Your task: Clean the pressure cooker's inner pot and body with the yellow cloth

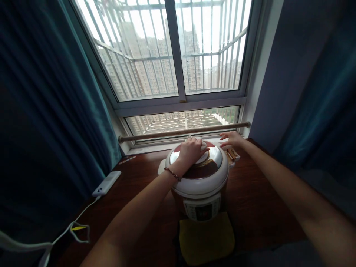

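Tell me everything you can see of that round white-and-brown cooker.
The round white-and-brown cooker stands upright on a dark reddish wooden table, its lid apparently closed. The thick, plastic-looking white rim circles a shiny, reflective top. A white side lug juts out leftward, and a pale control panel with a dark display faces the person. The left hand grasps its white top handle; the right hand hovers beyond its right side.

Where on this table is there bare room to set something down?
On the dark red-brown wooden table: left, between the white rectangular device and the left forearm; right, between the round white-rimmed cooker and the right forearm. Crowded: the cooker's far right side, with a small white tray and the right hand.
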Available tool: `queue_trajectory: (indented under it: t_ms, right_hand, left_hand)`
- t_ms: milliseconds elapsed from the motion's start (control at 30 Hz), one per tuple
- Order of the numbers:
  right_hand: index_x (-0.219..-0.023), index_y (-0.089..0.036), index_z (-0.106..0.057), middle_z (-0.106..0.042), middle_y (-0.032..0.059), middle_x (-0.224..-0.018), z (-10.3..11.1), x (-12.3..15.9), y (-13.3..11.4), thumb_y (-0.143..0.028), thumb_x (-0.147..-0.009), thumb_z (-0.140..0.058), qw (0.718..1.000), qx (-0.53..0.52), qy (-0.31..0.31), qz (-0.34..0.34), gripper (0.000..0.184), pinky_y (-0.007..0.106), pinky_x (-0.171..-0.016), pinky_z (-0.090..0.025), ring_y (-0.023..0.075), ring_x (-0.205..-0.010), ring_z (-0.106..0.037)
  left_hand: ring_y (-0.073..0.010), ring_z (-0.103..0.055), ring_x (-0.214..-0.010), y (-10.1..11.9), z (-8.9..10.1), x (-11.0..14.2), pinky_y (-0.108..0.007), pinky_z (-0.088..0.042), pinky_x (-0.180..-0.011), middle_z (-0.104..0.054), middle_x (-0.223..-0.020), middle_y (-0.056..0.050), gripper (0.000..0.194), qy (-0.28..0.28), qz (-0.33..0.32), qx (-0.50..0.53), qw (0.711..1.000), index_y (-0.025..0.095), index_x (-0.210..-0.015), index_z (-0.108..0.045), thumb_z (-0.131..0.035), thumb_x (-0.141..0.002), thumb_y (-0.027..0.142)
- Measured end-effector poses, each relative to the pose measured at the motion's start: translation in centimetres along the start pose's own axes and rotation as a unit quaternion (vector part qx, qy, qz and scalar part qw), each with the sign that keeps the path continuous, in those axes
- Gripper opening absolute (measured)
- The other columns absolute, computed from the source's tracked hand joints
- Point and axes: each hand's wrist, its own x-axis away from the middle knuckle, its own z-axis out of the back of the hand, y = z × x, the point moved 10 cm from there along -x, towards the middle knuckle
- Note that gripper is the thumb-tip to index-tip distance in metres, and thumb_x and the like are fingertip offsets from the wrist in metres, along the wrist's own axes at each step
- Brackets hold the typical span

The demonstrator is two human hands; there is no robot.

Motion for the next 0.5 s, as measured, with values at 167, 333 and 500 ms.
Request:
queue_trajectory:
  t_ms: [167,333,500]
  right_hand:
    - [-0.106,-0.016,-0.065,-0.071,0.0072,-0.092,-0.6,-1.0,1.8,-0.039,-0.04,-0.084,0.998,-0.044,-0.014,-0.036,0.073,0.041,-0.089,-0.046,0.0278,-0.091,-0.065]
    - [-0.099,-0.014,-0.067,-0.072,0.0092,-0.085,-1.4,-0.2,3.8,-0.038,-0.041,-0.085,0.987,-0.125,-0.011,-0.098,0.066,0.038,-0.079,-0.051,0.0254,-0.08,-0.067]
    - [-0.098,-0.014,-0.065,-0.068,0.0144,-0.102,-2.2,3.5,4.6,-0.055,-0.07,-0.063,0.96,-0.255,0.033,-0.111,0.05,0.038,-0.075,-0.054,0.0253,-0.088,-0.066]
  left_hand:
    - [-0.0278,-0.056,-0.079,0.2,0.1,0.2,-0.034,-0.04,-0.059,-0.059,-0.083,-0.012,0.051,0.004,0.01,-0.012,1.0,0.015,-0.09,-0.057,-0.04,-0.082,0.062]
    - [-0.028,-0.056,-0.085,0.0,0.2,0.0,-0.036,-0.043,-0.065,-0.06,-0.088,-0.014,0.05,-0.014,0.016,0.028,0.999,0.014,-0.094,-0.057,-0.043,-0.081,0.06]
    - [-0.0261,-0.049,-0.111,-1.8,2.6,1.2,-0.039,-0.041,-0.09,-0.053,-0.121,-0.014,0.056,0.02,-0.035,0.207,0.978,0.017,-0.123,-0.045,-0.05,-0.081,0.054]
